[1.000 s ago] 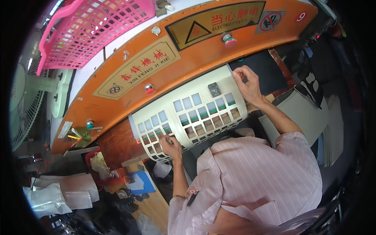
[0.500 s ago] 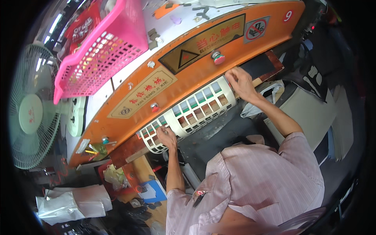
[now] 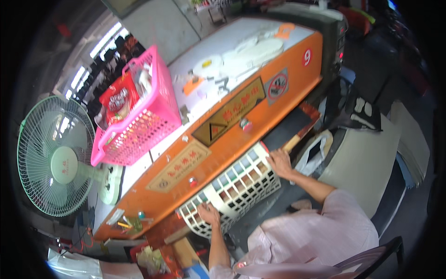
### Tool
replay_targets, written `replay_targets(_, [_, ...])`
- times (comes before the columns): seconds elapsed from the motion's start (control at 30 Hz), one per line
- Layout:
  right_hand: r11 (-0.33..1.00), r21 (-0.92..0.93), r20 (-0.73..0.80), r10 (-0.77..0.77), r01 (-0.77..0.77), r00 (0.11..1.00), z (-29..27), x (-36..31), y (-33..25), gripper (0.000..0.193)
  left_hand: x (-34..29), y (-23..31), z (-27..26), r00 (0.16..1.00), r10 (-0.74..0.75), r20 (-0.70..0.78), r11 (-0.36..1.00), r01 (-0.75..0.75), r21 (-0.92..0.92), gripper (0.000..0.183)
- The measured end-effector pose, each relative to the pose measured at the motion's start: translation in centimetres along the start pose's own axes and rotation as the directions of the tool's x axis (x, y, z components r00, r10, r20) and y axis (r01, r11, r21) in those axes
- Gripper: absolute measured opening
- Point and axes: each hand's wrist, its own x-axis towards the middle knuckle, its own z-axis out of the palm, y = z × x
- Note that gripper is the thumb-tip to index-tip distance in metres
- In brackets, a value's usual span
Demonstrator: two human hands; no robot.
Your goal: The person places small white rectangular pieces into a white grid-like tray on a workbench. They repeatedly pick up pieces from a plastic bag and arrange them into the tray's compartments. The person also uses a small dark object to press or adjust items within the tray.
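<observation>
Latticed sheet: cream-coloured [image 3: 215, 197], along the lower edge of the orange machine panel [image 3: 274, 111], its near part curving down toward the person's body.
Weight and stiffness: probably light and pliable, judging by how it curves; it looks springy rather than limp, though the material is hard to tell.
Weak spots: the narrow ribs between the rectangular openings would likely stretch, kink or tear under a hard pull.
Slip: surface grip cannot be told here.
Best hold: the wider solid band between the two grids, or the outer borders at each end, with both ends supported so that the middle does not twist.
Left hand: on the grid near the sheet's left end [image 3: 209, 214], fingers bent inward; whether they pinch a rib cannot be told.
Right hand: at the sheet's right end [image 3: 280, 162], fingers bent toward its border; how firm the hold is cannot be told.
Forearms: the left rises steeply from the lower edge, the right slants up and leftward from its sleeve, leaving the hands well apart.
Beyond the panel: a pink basket [image 3: 139, 128] beside a pale green fan [image 3: 63, 166].
</observation>
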Motion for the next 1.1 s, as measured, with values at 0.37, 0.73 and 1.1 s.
replay_targets(0.37, [0.996,0.039,-0.036,0.084,-0.083,0.996,0.5,-4.1,-0.7,0.022,-4.3,-1.5,0.2,0.996,-0.076,-0.034,0.996,0.075,-0.047,0.005])
replay_targets(0.73, [0.872,0.284,0.391,-0.485,0.399,0.782,-2.2,2.6,-4.2,0.073,-10.8,2.1,-4.2,1.0,-0.018,0.02,1.0,0.018,-0.022,0.01])
replay_targets(1.1, [0.72,0.374,0.854,-0.021,-0.585,0.519,-3.5,3.3,-1.2,0.073,-17.9,2.1,-8.2,0.972,-0.227,0.065,0.973,0.23,-0.035,0.007])
